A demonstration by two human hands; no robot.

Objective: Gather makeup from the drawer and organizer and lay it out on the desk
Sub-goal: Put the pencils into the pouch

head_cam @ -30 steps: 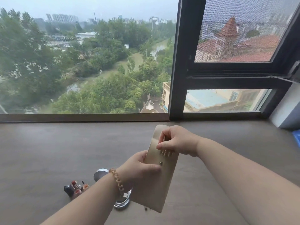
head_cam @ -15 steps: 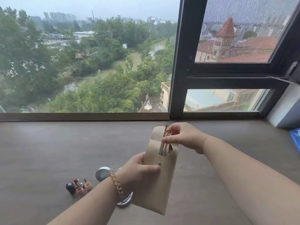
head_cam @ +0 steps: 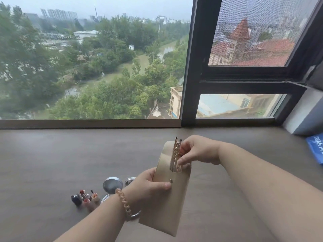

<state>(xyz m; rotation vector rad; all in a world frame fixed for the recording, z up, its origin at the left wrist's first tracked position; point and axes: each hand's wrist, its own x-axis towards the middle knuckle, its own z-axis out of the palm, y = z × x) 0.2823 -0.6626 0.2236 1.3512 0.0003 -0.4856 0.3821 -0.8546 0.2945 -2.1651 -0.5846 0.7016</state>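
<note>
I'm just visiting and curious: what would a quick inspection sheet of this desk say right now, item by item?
Surface: dark wood-look desk running along a window, mostly bare.
Job's things: beige pouch held above the desk, flap open, slim gold-handled brushes sticking out of its top; small lipsticks and round silver compacts lie at lower left.
Clutter: blue printed item at the right edge, partly out of view.
Grips: left hand clasps the pouch, beaded bracelet on the wrist; right hand pinches the brushes.
Cables: nothing seen.
Surroundings: large window with dark frame, overlooking trees and red-roofed buildings.
</note>
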